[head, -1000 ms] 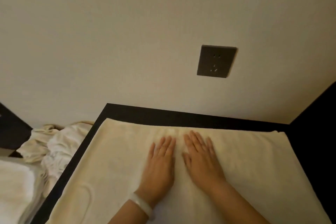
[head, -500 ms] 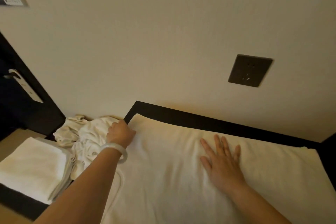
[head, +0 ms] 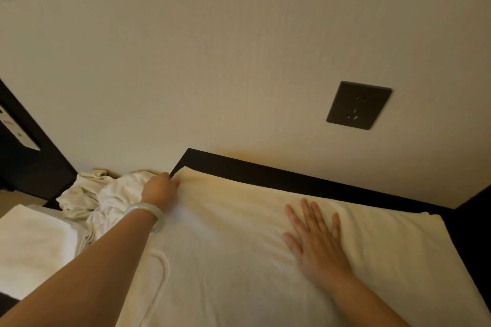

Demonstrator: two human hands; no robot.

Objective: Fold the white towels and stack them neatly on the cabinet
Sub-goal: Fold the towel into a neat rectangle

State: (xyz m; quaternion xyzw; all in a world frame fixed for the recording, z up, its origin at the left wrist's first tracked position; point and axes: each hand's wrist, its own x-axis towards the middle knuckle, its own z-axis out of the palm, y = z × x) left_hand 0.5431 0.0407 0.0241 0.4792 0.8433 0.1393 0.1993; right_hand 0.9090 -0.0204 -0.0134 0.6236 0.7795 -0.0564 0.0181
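A large white towel [head: 239,247] lies spread flat over the dark cabinet top [head: 265,171], which shows only as a black strip along the wall. My left hand [head: 159,190], with a pale bangle on its wrist, pinches the towel's far left corner. Flat on the towel's middle right rests my right hand [head: 316,241], fingers straight and spread. Left of the cabinet sits a crumpled heap of white towels [head: 98,199]. A folded white towel [head: 34,244] lies at the lower left.
A plain beige wall rises right behind the cabinet, with a dark socket plate [head: 358,105] on it. A dark door or panel with a metal handle [head: 18,133] stands at the far left. A black surface borders the cabinet at the right edge.
My left hand left the towel's middle, reached to its far left corner and took hold of it. My right hand stayed flat on the towel. The view turned left.
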